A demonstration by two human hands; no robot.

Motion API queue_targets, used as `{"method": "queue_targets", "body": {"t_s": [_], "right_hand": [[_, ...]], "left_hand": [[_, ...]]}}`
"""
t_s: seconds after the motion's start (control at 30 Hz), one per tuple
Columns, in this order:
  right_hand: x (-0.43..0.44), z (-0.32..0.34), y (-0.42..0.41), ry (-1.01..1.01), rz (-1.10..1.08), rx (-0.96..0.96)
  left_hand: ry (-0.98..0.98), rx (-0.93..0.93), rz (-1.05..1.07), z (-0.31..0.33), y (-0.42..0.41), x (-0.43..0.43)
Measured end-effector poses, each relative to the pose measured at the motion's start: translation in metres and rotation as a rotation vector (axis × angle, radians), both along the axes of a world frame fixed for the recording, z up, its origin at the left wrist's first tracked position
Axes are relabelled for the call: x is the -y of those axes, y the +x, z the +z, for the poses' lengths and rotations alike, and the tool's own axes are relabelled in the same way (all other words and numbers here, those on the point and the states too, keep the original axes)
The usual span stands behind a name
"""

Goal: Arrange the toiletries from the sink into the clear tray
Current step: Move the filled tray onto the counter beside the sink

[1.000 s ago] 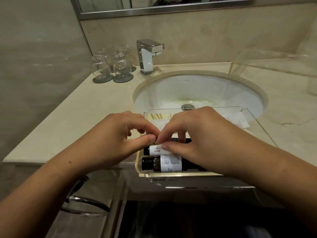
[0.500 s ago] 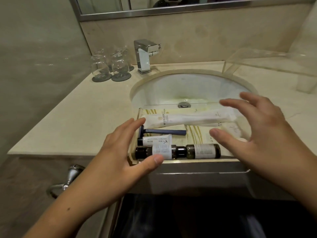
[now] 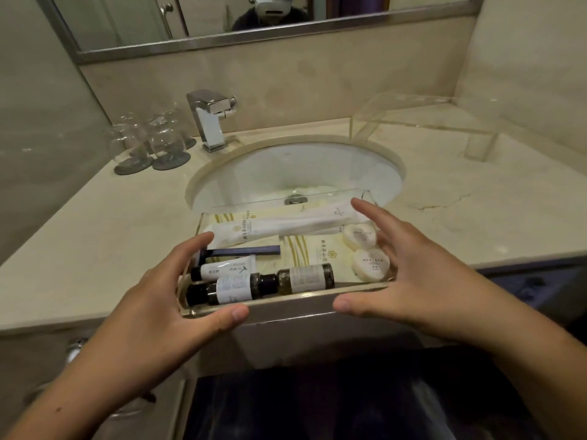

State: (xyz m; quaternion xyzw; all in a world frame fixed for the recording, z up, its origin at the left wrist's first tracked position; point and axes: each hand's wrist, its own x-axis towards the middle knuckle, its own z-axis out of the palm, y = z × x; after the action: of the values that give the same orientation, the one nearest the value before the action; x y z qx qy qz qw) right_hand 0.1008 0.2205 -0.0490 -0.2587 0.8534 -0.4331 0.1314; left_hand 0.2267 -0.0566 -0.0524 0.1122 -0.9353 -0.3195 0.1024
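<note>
Both hands have let go of the shaving cream tube (image 3: 225,268) they were pinching a sec ago and have spread out, one to each end of the clear tray (image 3: 292,301). My view's tipped up too, more mirror (image 3: 254,14) in shot.

Reading the feed now. Left hand (image 3: 149,306) is wide, fingers straight and fanned, holding nothing. Its fingertips sit at the tray's left end, thumb at the near-left corner; touching or just off, can't tell. Right hand (image 3: 425,274) is also wide & empty, fingers reaching over the tray's right end by the round soaps (image 3: 360,236), thumb just in front of the near wall.

Tray sits at the front edge of the worktop (image 3: 95,236), its far side hanging over the front rim of the sink basin (image 3: 295,169).

Inside:
- 2 dark bottles (image 3: 222,289) lie end to end along the near wall.
- Cream tube lies just behind the left bottle, blue razor (image 3: 244,250) behind that.
- Long white sachets (image 3: 279,225) run along the far wall.
- 2 soaps sit at the right end, one behind the other.
- A printed paper liner (image 3: 320,252) lies under the lot.

Elsewhere:
- Chrome tap (image 3: 209,119) stands at the back edge, left of the basin.
- Glasses (image 3: 149,141) on dark coasters sit toward the back-left corner.
- Clear acrylic stand (image 3: 422,119) is at the back-right corner.
</note>
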Motion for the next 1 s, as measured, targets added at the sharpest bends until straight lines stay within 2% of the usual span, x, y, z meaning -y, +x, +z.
{"method": "queue_targets", "body": {"t_s": [0.23,0.43,1.0], "right_hand": [[-0.012,-0.001,-0.007,-0.138,-0.190,-0.118],[-0.029,0.003,-0.033,-0.206,-0.341,-0.115],[-0.057,0.000,-0.115,-0.140,-0.595,-0.147]], "left_hand": [[0.009,0.021,-0.117,0.017,-0.050,0.000],[0.079,-0.026,-0.217,0.033,-0.118,-0.014],[0.289,0.024,-0.316,0.030,-0.286,-0.066]]}}
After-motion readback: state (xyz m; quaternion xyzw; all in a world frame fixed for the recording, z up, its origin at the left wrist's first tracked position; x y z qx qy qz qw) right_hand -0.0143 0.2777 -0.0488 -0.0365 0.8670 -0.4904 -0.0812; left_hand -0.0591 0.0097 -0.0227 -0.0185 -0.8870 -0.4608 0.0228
